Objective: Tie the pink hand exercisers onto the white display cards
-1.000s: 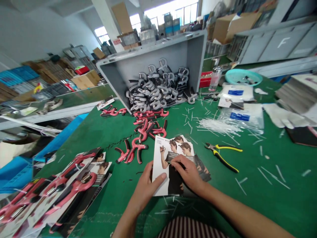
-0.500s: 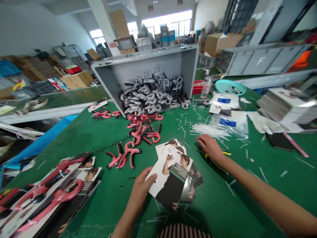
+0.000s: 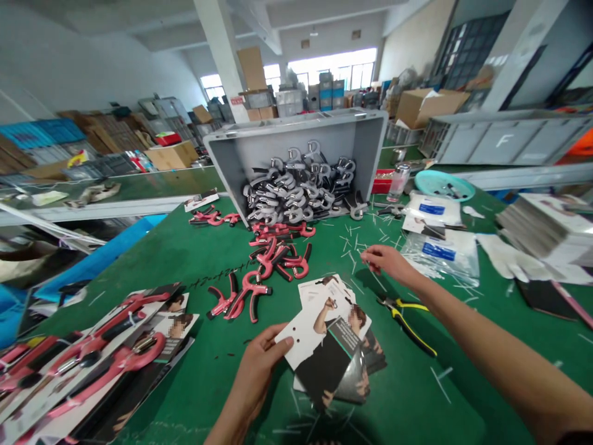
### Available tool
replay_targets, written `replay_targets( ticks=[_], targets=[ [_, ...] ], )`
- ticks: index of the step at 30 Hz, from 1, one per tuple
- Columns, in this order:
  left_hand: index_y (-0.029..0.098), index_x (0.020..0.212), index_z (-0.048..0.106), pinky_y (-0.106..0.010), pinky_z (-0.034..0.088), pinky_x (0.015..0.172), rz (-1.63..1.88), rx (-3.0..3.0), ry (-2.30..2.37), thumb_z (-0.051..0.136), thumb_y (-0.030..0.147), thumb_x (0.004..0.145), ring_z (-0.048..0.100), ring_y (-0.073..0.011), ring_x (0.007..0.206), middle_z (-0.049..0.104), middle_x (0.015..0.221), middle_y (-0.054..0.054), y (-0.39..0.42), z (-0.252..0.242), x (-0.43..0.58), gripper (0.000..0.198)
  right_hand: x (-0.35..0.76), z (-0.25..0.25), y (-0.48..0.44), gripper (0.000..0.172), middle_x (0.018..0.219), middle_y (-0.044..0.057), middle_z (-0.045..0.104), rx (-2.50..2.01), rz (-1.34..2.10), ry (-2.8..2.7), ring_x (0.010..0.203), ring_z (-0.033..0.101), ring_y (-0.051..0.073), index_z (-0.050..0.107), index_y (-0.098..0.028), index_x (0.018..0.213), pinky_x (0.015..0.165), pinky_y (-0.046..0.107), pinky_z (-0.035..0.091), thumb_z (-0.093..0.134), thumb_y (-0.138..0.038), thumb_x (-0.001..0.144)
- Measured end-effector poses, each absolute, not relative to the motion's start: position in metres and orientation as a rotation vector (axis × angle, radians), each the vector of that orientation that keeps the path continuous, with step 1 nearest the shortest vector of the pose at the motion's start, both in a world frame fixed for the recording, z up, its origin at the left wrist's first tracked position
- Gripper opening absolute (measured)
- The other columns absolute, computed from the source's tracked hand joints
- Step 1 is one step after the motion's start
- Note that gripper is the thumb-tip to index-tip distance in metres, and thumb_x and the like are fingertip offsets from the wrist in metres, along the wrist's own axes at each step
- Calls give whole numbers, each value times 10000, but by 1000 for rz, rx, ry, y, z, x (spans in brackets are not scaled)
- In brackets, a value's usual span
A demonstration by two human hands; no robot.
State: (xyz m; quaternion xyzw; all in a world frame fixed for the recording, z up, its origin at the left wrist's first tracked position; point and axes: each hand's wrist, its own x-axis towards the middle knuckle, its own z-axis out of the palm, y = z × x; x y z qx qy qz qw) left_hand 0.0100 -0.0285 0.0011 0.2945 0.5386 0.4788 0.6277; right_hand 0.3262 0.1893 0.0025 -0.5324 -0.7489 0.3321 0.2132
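Note:
My left hand (image 3: 265,361) pinches the printed backing card (image 3: 319,352) at its left edge, thumb on top beside small punched holes. More cards (image 3: 331,289) lie fanned beneath it on the green table. My right hand (image 3: 386,261) is over the white cable ties (image 3: 426,267), thumb and fingers pressed together; what is between the fingertips is too small to make out. Pliers with yellow and black handles (image 3: 410,318) lie on the table below the right wrist. Red and black spring clamps (image 3: 250,290) lie beyond the left hand.
A grey crate (image 3: 296,127) on its side holds many grey clamps (image 3: 296,191). Carded red clamps (image 3: 106,364) are stacked at left. Bagged ties (image 3: 440,256), a white glove (image 3: 504,256), a card stack (image 3: 546,228), a turquoise dish (image 3: 445,185) and a glass bottle (image 3: 398,184) are at right.
My right hand has moved off the pliers to the cable ties, and its fingers have come together. My left hand still holds the card. The view has tilted up slightly.

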Motion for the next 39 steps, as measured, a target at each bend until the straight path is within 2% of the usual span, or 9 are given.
replay_targets(
  ticks=[3, 6, 9, 15, 19, 22, 29, 39],
  targets=[
    [133, 1060, 693, -299, 490, 803, 1146, 712, 1281, 747, 348, 769, 660, -210, 862, 742, 984, -102, -22, -1, 5, 365, 316, 16, 160, 410, 662, 16, 621, -1333, 1144, -1948, 562, 569, 134, 587, -175, 902, 549, 250, 458, 412, -543, 935],
    [138, 1025, 699, -268, 483, 765, 1171, 724, 1289, 746, 360, 770, 651, -185, 830, 743, 973, -88, -19, -2, 2, 341, 301, 19, 134, 353, 620, -23, 565, -1149, 1492, -1683, 517, 505, 105, 572, -187, 845, 524, 239, 430, 528, -534, 894],
    [136, 1007, 698, -250, 474, 742, 1184, 724, 1267, 740, 355, 775, 641, -168, 804, 742, 935, -77, -21, -4, 0, 321, 287, 19, 119, 299, 673, -35, 549, -1073, 1600, -1557, 523, 475, 86, 562, -190, 837, 531, 232, 428, 595, -485, 877],
    [122, 967, 702, -259, 468, 739, 1242, 714, 1254, 747, 339, 760, 632, -163, 768, 732, 876, -68, -25, -4, -2, 304, 259, 37, 99, 233, 655, -26, 600, -1066, 1350, -1663, 575, 564, 116, 585, -197, 905, 595, 245, 470, 550, -426, 933],
    [119, 962, 710, -252, 455, 719, 1232, 802, 1222, 710, 367, 797, 619, -156, 753, 723, 854, -63, -24, -2, -1, 298, 235, 53, 70, 134, 838, 14, 688, -949, 1141, -1566, 692, 665, 151, 573, -223, 991, 682, 292, 544, 561, -348, 944],
    [127, 975, 717, -241, 440, 707, 1202, 854, 1212, 671, 388, 832, 600, -145, 744, 714, 855, -55, -23, -2, 4, 300, 220, 55, 47, 84, 956, 34, 697, -885, 983, -1596, 772, 698, 166, 568, -232, 1020, 727, 319, 568, 540, -284, 960],
    [134, 1008, 716, -250, 441, 705, 1182, 885, 1212, 655, 396, 844, 591, -154, 761, 710, 878, -61, -17, -3, 8, 315, 214, 40, 30, 150, 986, 18, 695, -861, 757, -1837, 832, 709, 148, 578, -234, 1100, 756, 287, 550, 503, -201, 975],
    [145, 1015, 716, -268, 452, 746, 1194, 894, 1223, 649, 392, 847, 603, -170, 805, 715, 911, -62, -14, -4, 9, 305, 220, 31, 31, 217, 1015, 25, 714, -792, 618, -1908, 940, 694, 190, 553, -255, 1149, 853, 352, 519, 508, -164, 958]
  ],
)
